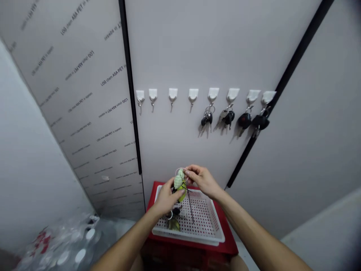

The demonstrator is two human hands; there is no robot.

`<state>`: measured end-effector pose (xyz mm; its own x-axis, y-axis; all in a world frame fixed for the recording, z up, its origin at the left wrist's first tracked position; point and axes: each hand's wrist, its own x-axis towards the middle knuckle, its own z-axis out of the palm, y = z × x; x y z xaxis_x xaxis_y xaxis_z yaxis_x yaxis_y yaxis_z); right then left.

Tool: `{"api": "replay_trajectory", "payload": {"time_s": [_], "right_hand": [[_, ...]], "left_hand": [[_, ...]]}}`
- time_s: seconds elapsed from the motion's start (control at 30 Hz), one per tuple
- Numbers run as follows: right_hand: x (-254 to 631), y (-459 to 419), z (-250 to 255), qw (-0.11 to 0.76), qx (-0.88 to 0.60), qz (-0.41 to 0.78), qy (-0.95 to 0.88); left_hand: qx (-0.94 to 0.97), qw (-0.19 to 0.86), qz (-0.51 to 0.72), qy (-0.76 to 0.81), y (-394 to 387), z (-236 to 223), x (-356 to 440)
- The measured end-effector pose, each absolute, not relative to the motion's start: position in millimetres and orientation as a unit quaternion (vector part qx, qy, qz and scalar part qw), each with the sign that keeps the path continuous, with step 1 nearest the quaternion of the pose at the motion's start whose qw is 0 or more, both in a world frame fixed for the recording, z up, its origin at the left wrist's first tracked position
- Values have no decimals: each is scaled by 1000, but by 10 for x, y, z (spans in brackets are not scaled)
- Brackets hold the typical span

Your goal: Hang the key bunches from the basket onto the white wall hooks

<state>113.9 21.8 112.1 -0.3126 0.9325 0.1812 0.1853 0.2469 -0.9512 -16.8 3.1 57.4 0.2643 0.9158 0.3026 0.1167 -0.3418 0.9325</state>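
Above the basket, my left hand (166, 198) is closed around a keychain (178, 182) with pale green, ridged charms and a yellow-green piece below. The fingers of my right hand (203, 180) pinch the top of the same keychain, by a thin pale loop. A long thin dark strand hangs from it into the white perforated basket (217, 235). Inside the basket, under my left hand, lie a dark key (176, 210) with a white ring and a round greenish-gold piece (174, 225); my arm partly hides them.
A row of white hooks (173, 92) is fixed to the panel ahead. Bunches of keys (208, 119) hang on the right-hand ones; the left ones hold nothing. A red stool (229, 241) bears the basket. Plastic-wrapped bottles (70, 244) stand at lower left.
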Motion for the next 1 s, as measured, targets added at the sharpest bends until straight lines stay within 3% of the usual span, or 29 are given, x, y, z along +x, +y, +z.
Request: {"api": "replay_trajectory", "payload": {"time_s": [0.5,0.87,1.0], "right_hand": [[1140,513,2490,591,-373,264,-665],[1079,755,2697,601,-396,222,-658],[1123,738,2643,605,-398,222,-653]], "left_hand": [[722,219,567,331,542,1956,-59],[682,287,589,324,785,2093,-70],[694,267,559,368,771,2019,-145]]}}
